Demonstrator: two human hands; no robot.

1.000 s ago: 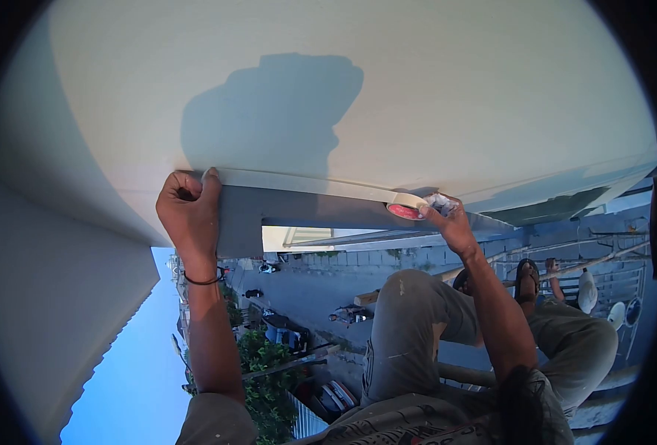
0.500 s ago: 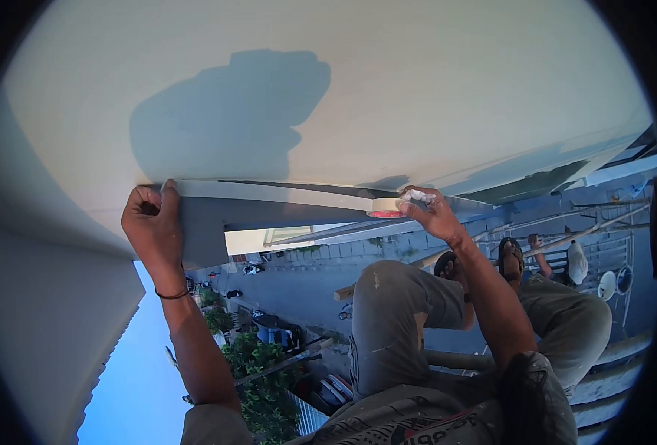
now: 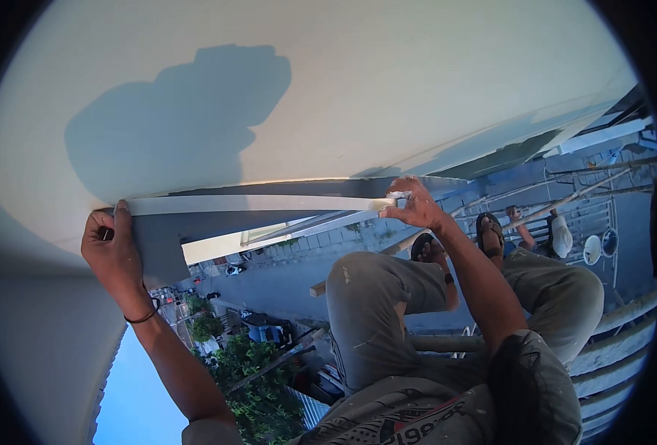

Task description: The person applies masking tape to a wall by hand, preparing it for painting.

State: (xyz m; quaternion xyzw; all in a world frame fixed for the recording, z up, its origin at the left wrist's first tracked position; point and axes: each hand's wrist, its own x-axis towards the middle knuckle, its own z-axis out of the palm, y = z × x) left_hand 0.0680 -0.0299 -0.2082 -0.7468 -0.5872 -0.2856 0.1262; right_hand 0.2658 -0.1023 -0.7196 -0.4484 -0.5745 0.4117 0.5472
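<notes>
A pale strip of masking tape [image 3: 254,202] is stretched along the dark grey band [image 3: 159,233] at the lower edge of the cream wall [image 3: 388,89]. My left hand [image 3: 113,248] pinches the strip's left end near the wall corner, thumb against the surface. At the other end, my right hand [image 3: 417,206] grips the masking tape roll [image 3: 382,205], now seen nearly edge-on and partly covered by the fingers. Something white and crumpled [image 3: 399,195] shows at the right fingers. Between the hands, a narrow gap separates the strip from the wall's edge.
Far below is a street with a parked motorbike [image 3: 267,326] and a tree [image 3: 258,378]. Wooden poles [image 3: 573,196] of scaffolding cross on the right. Another person in a white head covering [image 3: 561,237] is down there beside two buckets [image 3: 592,250]. My sandalled feet [image 3: 489,231] rest high above ground.
The whole view has shifted, so both hands appear further left. The roll has turned from showing its red inner side to nearly edge-on, and the strip between my hands looks straighter.
</notes>
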